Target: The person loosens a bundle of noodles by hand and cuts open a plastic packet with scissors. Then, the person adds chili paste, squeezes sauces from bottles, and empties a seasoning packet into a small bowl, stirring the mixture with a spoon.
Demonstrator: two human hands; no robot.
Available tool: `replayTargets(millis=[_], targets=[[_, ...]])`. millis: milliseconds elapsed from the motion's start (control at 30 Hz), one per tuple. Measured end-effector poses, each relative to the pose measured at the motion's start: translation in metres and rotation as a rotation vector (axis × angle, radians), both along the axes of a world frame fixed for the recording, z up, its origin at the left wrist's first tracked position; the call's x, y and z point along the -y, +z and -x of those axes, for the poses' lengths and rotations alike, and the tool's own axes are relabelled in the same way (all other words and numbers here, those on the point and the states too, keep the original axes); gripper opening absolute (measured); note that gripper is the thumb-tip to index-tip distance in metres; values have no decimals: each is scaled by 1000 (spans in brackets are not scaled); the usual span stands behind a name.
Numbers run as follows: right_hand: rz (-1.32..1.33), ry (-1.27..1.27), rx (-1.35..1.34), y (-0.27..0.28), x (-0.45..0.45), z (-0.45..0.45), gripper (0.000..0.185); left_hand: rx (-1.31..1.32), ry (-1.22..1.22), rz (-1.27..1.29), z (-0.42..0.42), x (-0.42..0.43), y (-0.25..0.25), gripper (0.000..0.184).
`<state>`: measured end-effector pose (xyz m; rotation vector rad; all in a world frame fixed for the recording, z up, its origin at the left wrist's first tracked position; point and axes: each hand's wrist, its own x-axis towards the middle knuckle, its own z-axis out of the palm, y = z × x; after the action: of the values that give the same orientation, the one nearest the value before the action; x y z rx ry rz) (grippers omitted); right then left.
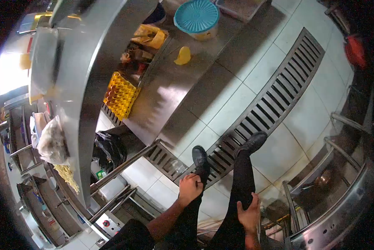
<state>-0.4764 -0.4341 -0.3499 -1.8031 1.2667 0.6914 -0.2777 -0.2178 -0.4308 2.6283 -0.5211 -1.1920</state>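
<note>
My left hand [190, 188] rests at the knee of my left black-trousered leg, its fingers loosely apart and nothing seen in it. Beside my other leg [242, 179], my right hand [249, 212] hangs with thumb and fingers spread, touching the trouser cloth or just next to it. Both hands look empty. My black shoes [253, 143] stand on and by a slotted metal floor drain [270, 98].
A steel counter [80, 83] runs along the left, carrying a plastic bag [52, 141] and noodles [66, 177]. Its lower shelf [158, 96] holds a yellow egg tray [122, 96] and a blue-lidded tub [196, 18]. Metal rails and steel equipment [341, 221] stand at right.
</note>
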Motion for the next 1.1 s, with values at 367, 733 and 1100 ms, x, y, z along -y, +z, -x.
replayTargets(millis=[367,733,1100], targets=[[54,6,132,7,98,41,53,-47,123,-226,-35,-31,128,37],[-242,-505,342,78,216,28,13,10,768,30,44,-162,215,37],[417,-6,132,120,122,81,18,-387,801,82,44,-214,248,35]])
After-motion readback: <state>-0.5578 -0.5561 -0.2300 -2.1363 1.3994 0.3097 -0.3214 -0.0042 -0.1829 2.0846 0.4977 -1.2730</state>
